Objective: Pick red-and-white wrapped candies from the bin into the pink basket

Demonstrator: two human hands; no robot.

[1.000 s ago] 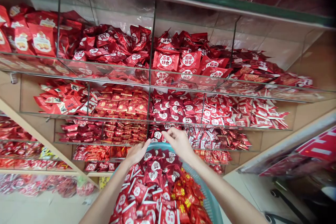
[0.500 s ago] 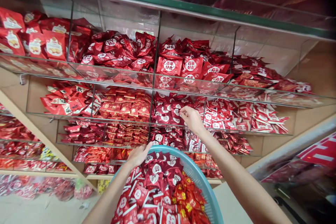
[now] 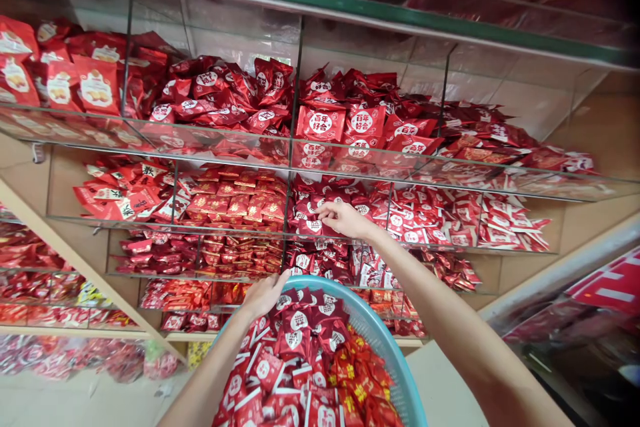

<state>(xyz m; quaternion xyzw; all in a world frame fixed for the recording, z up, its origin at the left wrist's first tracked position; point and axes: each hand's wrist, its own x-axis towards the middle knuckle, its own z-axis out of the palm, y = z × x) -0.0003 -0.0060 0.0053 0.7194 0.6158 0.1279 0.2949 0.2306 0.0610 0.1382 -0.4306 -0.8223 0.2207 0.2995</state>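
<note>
My left hand grips the rim of a round turquoise plastic basket, the thumb over its edge. Inside lie dark red candy packets with white round labels, red-and-white packets, and orange-red packets with yellow print. My right hand reaches into the middle shelf, over a compartment of dark red packets like those in the basket. Its thumb and fingers are drawn together at these packets; whether a packet is between the fingertips is not visible.
Clear shelf dividers and front panels separate the compartments. Larger red packets fill the upper shelf, gold-printed ones lie left of my right hand, and red-and-white ones right. A wooden slanted post stands at left.
My right hand has moved left and slightly farther into the compartment of dark red packets. My left hand and the basket stay nearly in place.
</note>
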